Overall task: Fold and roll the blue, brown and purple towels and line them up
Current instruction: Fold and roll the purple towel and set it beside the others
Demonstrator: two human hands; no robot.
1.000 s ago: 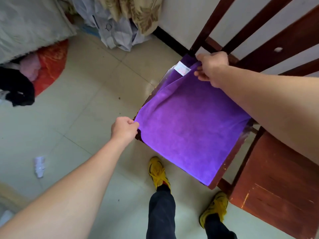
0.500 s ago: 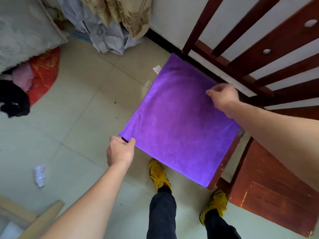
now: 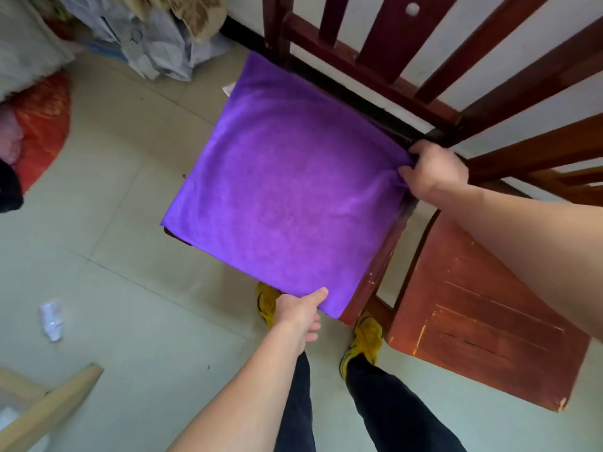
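– Starting with the purple towel [image 3: 287,190]: where is it?
– Spread flat on the seat of a dark red wooden chair [image 3: 372,278]. It covers nearly the whole seat. A white label [image 3: 229,89] pokes out at its far left edge.
– Left hand?
– The left hand [image 3: 298,313] is at the towel's near edge, close to the near corner. The thumb lies on top of the cloth and the fingers curl below the edge, so it pinches the towel.
– Right hand?
– The right hand [image 3: 435,172] is at the towel's right corner, by the chair back. Its fingers curl round the cloth and grip it, and wrinkles fan out from the grip.
– Is the towel lifted anywhere?
– Can't tell at the left hand. The middle lies flat.
– What else is around?
– A second chair seat [image 3: 483,327], scuffed, sits just beside the first on the right. The slatted chair back [image 3: 385,37] stands behind the towel. The person's yellow shoes [image 3: 365,337] and dark trousers [image 3: 385,402] are on the tiled floor [image 3: 130,256], below the seat's near edge. A crushed plastic bottle [image 3: 51,321] lies on the floor well off to the left. There's a red cloth [image 3: 42,125] at the far left and a pale heap of clothes [image 3: 156,40] by the wall. A pale wooden board [image 3: 55,396] shows in the bottom left corner.
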